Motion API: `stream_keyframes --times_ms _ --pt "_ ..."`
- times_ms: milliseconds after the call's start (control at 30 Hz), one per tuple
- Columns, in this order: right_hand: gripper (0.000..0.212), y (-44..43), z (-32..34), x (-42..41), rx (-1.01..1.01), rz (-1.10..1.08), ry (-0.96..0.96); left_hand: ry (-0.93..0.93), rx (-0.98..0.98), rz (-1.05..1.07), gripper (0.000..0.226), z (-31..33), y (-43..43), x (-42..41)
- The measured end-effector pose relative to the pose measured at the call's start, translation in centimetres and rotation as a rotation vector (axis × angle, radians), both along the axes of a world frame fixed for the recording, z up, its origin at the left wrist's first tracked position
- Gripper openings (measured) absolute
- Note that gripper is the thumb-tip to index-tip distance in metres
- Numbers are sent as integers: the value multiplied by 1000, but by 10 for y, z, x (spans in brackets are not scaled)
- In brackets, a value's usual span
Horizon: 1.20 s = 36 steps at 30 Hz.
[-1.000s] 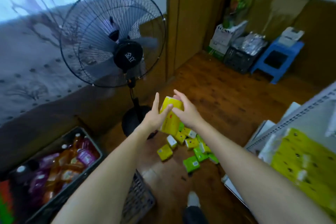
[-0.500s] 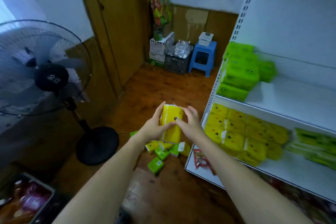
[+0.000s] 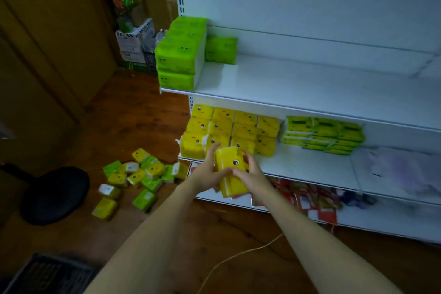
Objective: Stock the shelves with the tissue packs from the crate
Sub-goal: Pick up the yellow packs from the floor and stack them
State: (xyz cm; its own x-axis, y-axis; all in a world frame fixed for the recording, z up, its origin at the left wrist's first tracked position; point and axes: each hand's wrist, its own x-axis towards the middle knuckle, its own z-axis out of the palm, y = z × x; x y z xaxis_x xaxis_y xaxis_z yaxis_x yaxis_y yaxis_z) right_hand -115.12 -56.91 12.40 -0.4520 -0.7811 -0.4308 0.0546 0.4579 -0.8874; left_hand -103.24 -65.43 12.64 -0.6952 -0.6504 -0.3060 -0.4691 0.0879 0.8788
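A yellow tissue pack point(image 3: 231, 175) is held between both my hands in front of the white shelf unit point(image 3: 310, 164). My left hand point(image 3: 207, 172) grips its left side and my right hand point(image 3: 253, 173) grips its right side. Just behind it, rows of yellow tissue packs point(image 3: 229, 130) stand at the left of the middle shelf, with flat green packs point(image 3: 322, 133) to their right. Bigger green packs point(image 3: 181, 52) are stacked on the shelf above. Several small loose packs point(image 3: 133, 178) lie scattered on the wooden floor. A dark crate point(image 3: 47, 272) shows at the bottom left.
The black round base of a fan point(image 3: 55, 194) stands on the floor at left. A thin cord point(image 3: 238, 255) runs across the floor. Red packets point(image 3: 310, 200) fill the bottom shelf. Boxes and a dark crate point(image 3: 138, 48) sit in the far corner by a wooden door point(image 3: 47, 43).
My view has swung right from the fan to the shelf unit. Both hands have carried the yellow pack toward the middle shelf, close to the yellow rows.
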Motion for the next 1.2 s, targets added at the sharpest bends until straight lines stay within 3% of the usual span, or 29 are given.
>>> stream_keyframes --times_ms 167,333,467,533,767,1067,1200 --pt "33 13 -10 -39 51 -24 67 39 107 51 48 -6 10 -39" --pt "53 6 -30 -56 42 -158 -61 125 161 125 46 -19 0 -69" --pt "50 -1 -42 -80 31 -329 -311 112 127 114 40 -44 -4 -102" --pt "50 -2 -52 -97 21 -353 -318 95 131 93 40 -56 -3 -119" --pt "59 -25 -105 -181 87 -272 65 -58 -60 33 53 -110 -33 -190" --pt "50 -61 -214 -267 36 -194 311 -99 49 1 57 -206 -75 -259" --pt "44 -91 -253 -300 31 -148 519 -297 -183 -104 74 -232 -95 -286"
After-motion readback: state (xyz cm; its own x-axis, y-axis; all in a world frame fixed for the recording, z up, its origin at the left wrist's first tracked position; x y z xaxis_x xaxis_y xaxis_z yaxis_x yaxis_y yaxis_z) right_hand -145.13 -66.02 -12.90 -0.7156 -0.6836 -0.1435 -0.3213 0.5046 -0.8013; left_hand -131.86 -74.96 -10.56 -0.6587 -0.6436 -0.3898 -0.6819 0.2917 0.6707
